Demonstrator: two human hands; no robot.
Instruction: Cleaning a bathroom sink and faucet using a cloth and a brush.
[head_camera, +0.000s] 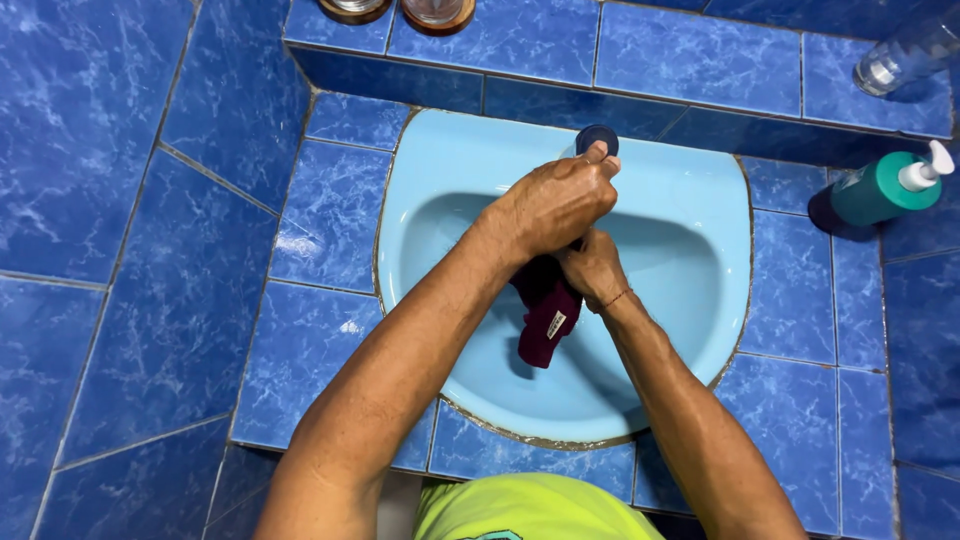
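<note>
I am closing both hands on a dark maroon cloth (548, 312) over the light blue sink (440, 165). My left hand (553, 205) is curling into a tight grip around the upper part of the cloth, thumb lying towards the round dark fitting (598, 136) at the back rim of the sink. My right hand (592, 268) is sitting just below and against the left, its grip pinched on the same cloth, which is bunching between the two hands.

By my judgement I am wringing or scrubbing the cloth above the sink's bowl. The next move is calling for the two grips to work against each other while the cloth is hanging inside the sink's rim, not over the tiles.

The cloth is looking dark and limp, possibly wet, though I cannot tell. Its loose end is drooping below my hands into the bowl, showing a small pale label.

Right of the sink, a teal pump bottle (880, 188) is lying on the blue-tiled tabletop (300, 340). Behind the sink, on the raised tiled ledge (690, 55), two jars (400, 10) are standing at the left and a clear bottle (905, 55) is lying at the right.
</note>
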